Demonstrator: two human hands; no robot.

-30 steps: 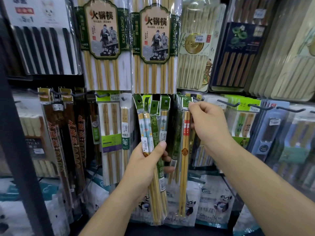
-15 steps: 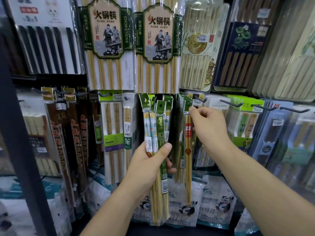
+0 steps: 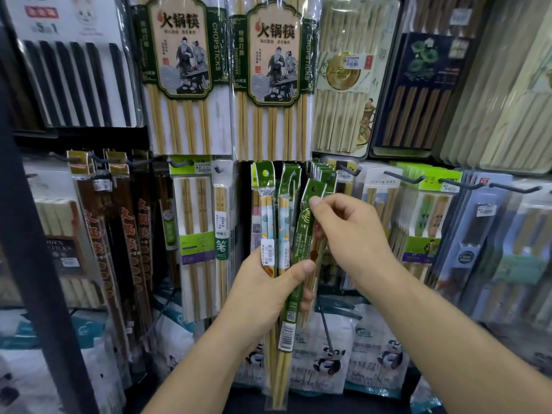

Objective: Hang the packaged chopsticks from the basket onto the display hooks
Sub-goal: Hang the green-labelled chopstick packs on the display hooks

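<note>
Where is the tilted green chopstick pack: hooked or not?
Not hooked: the green chopstick pack tilts, right hand pinching its header, left hand gripping its middle.

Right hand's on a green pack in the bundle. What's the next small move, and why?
Probably draw that green pack up out of the bundle: the right hand pinches its top, the left hand grips the bundle, and matching packs hang just above.

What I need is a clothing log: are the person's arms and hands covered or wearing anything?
The left hand and right hand are bare, with no gloves, rings or watch visible; both forearms are uncovered, no sleeve in frame.
</note>
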